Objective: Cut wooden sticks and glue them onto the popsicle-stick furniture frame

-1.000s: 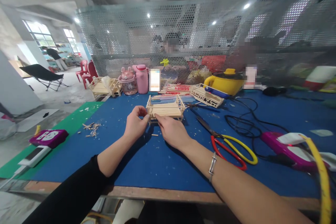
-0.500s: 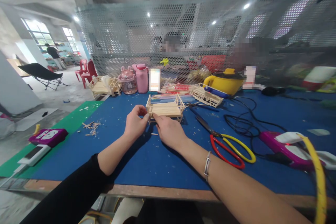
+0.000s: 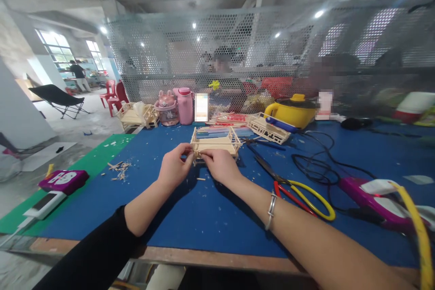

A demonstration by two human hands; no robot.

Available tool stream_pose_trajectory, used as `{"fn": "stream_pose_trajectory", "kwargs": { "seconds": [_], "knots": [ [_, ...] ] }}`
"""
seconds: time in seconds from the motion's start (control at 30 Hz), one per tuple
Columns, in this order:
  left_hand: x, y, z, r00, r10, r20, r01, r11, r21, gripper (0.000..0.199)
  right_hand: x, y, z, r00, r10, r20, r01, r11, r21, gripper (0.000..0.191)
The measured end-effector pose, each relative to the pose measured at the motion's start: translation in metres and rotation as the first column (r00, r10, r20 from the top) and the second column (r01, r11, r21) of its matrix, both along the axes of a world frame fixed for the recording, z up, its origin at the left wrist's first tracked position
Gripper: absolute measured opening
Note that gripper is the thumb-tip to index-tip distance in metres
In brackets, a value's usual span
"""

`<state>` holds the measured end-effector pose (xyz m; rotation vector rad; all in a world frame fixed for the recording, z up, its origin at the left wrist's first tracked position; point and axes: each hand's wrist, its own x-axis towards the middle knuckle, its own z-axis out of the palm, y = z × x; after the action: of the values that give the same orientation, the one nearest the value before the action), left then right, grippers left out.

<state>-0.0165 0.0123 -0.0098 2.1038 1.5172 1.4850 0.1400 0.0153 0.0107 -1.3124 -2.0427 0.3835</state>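
A miniature bed of pale wooden sticks, with railed ends, stands upright on the blue mat. My left hand is closed, thumb and fingers gripping the bed's front left corner. Close beside it my right hand is pinched shut at the bed's front edge. Whatever lies between the right fingertips is too small to make out. One short stick piece lies on the mat below the hands.
Scissors with red and yellow handles lie right, partly behind my forearm. Behind are loose sticks, another stick frame, a yellow pot and a pink jug. Scraps lie left; a purple power strip is right.
My right fingers have drawn together into a pinch near the bed's left corner; the index finger was stretched out before. The left hand stays at the corner. The whole view has shifted slightly.
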Motion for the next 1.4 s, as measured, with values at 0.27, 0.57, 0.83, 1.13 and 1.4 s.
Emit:
{"fn": "stream_pose_trajectory", "kwargs": {
  "seconds": [0.27,0.57,0.83,1.13,1.4],
  "knots": [
    [0.001,0.000,-0.002,0.999,-0.008,-0.050,0.011,0.998,0.060,0.015,-0.010,0.009,-0.017,0.982,-0.027,-0.189,0.008,0.995,-0.101,0.028],
    [0.001,0.003,-0.003,0.999,-0.016,-0.040,0.021,0.991,0.133,0.017,-0.009,0.014,-0.022,0.980,-0.022,-0.195,0.008,0.998,-0.069,0.026],
    [0.000,0.006,-0.005,0.980,0.030,-0.198,0.016,0.973,0.230,0.017,-0.008,0.011,-0.019,0.989,-0.008,-0.145,0.007,1.000,-0.009,0.023],
    [-0.002,0.009,-0.009,0.950,0.039,-0.310,0.050,0.960,0.275,0.019,-0.008,0.009,-0.017,0.994,-0.026,-0.107,0.029,0.999,0.023,0.026],
    [0.002,0.001,-0.002,0.995,-0.011,-0.096,0.018,0.997,0.077,0.010,-0.006,0.006,-0.011,0.993,-0.087,-0.075,0.090,0.995,0.041,0.026]
  ]
}}
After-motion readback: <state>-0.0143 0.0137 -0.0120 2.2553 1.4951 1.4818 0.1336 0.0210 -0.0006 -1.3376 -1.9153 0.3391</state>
